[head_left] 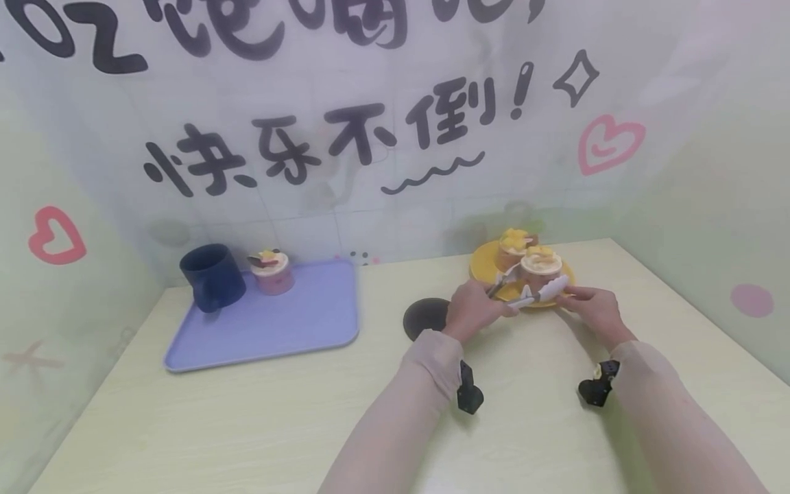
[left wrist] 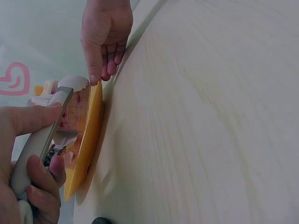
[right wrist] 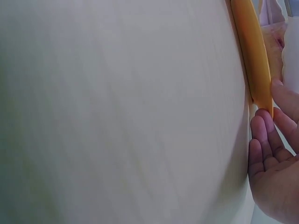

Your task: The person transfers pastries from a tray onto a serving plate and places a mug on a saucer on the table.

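Note:
In my left hand [head_left: 476,309] I grip a pair of tongs [left wrist: 39,144] with white tips. The tips of the tongs reach around the front dessert cup [head_left: 540,266], which has a cream top and yellow fruit. Another dessert cup [head_left: 513,248] stands behind it. Both are on a yellow plate [head_left: 478,266] at the right back of the table. My right hand [head_left: 594,312] pinches the plate's right rim between thumb and fingers, seen closely in the right wrist view with the plate edge [right wrist: 256,51].
A lavender tray [head_left: 284,336] lies on the left of the table. On it are a dark blue mug [head_left: 216,278] and another dessert cup [head_left: 273,274]. A dark round coaster [head_left: 426,318] lies beside my left hand. Printed wall sheeting [head_left: 345,226] stands behind the table.

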Demonstrator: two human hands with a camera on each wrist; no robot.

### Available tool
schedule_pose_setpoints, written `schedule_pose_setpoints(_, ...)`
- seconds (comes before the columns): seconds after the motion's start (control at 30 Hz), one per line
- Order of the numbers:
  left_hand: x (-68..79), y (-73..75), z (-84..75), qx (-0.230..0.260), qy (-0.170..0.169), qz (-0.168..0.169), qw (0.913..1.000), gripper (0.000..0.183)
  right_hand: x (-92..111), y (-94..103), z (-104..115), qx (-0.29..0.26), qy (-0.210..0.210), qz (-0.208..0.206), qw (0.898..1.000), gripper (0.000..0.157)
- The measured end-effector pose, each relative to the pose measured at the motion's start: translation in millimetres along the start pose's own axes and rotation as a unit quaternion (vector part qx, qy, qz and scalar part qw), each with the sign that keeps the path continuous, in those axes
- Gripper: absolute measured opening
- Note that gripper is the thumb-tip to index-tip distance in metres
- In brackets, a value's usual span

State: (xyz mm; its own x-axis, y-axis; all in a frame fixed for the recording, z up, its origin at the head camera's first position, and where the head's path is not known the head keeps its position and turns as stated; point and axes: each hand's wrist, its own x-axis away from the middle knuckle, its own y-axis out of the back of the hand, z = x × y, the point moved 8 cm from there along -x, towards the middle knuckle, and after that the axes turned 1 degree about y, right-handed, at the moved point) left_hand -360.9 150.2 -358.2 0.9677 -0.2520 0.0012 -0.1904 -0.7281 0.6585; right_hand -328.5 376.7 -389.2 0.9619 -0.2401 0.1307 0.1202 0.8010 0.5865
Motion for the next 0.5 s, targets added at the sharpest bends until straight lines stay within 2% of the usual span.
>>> schedule_pose_setpoints(0.17,-1.0,-1.2,-2.8,-0.003,-0.005,-0.002,1.0000,0.030,-0.4,0.3,0.7,0.000,0.011,-0.003,1.000,0.070)
schedule_pose_setpoints(0.5,-3.5,-7.2,-6.6,0.002,-0.004,-0.005,1.0000,0.031,0.5,1.7,-1.1,-0.002,0.001,0.001,1.000,0.074)
